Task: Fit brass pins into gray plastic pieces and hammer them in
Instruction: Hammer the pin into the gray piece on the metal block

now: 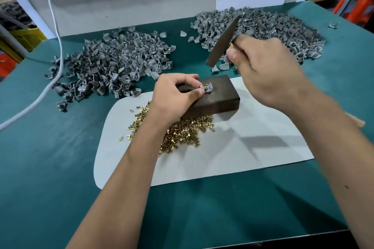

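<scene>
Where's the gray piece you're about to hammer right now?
The gray piece sits mid-frame on the dark block, pinched by the left hand, below the raised hammer.

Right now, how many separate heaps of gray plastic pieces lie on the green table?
2. One heap of gray plastic pieces lies at the far left, beside the white cable. The other heap lies at the far right, partly hidden behind the dark hammer.
</scene>
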A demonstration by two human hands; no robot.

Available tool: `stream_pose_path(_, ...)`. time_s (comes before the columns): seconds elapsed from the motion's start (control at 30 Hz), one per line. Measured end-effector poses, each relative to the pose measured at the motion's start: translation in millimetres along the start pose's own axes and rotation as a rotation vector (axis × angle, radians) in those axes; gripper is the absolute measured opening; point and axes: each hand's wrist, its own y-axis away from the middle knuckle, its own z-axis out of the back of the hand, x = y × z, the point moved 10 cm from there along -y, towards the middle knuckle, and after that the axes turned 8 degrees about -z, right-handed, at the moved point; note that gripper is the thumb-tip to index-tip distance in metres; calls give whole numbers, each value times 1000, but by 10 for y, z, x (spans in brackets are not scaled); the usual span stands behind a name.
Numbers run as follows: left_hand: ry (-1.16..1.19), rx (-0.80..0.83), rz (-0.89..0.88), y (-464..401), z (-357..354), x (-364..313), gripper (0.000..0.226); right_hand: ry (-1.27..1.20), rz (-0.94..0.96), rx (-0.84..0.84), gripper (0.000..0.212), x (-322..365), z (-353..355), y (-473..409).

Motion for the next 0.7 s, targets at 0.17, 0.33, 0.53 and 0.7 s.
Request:
stream_pose_path(0.17,20,-13,21,11,1,11,10,234,-31,267,21,-55,-356,123)
stream_pose_path(0.33,10,-10,20,10,3,-3,13,171,-43,18,27,-56,-13,12)
stream_pose_path(0.53,33,-14,29,20,0,-1,9,239,4,219,24,30,-329,106)
stream_pose_path(0.7,28,-11,31,18,7,5,12,80,14,-35,29,122,14,92)
